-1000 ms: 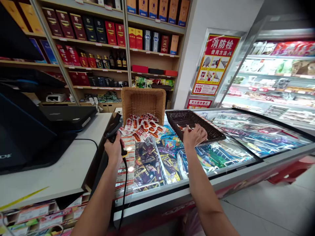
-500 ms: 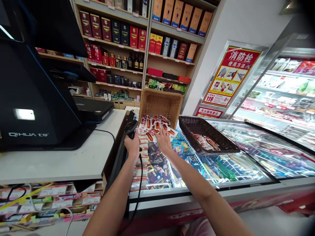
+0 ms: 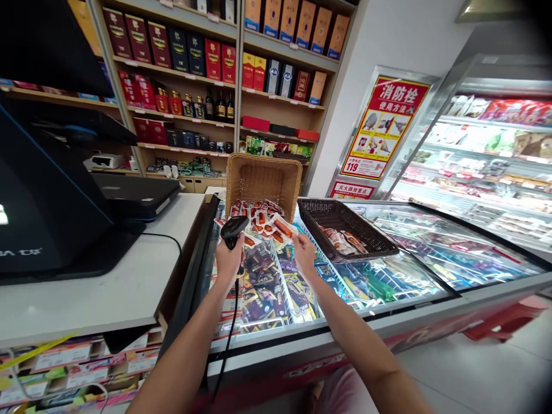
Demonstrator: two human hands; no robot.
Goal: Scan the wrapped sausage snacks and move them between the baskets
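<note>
My left hand (image 3: 228,261) is wrapped round the handle of a black barcode scanner (image 3: 235,227), whose cord hangs down over the freezer's front edge. In my right hand (image 3: 304,253) the fingers pinch the end of a packaged sausage (image 3: 283,227), a clear-and-white packet with a reddish-brown sausage inside. It is held just above a heap of like packets (image 3: 260,214), which spills from a tan wicker basket (image 3: 264,175) tipped on its side. The scanner's head is left of the held packet, apart from it.
A dark brown basket (image 3: 345,221) with a few sausage packets stands on the glass-topped freezer (image 3: 414,244). At left are a white counter (image 3: 103,296) and a black checkout machine (image 3: 47,201). Shelves of boxed bottles (image 3: 185,54) rise behind. A red stool (image 3: 504,319) is at right.
My right hand has gone from lying open on the heap to pinching one sausage packet, drawn slightly towards me. The scanner stays in my left hand. The view has shifted right.
</note>
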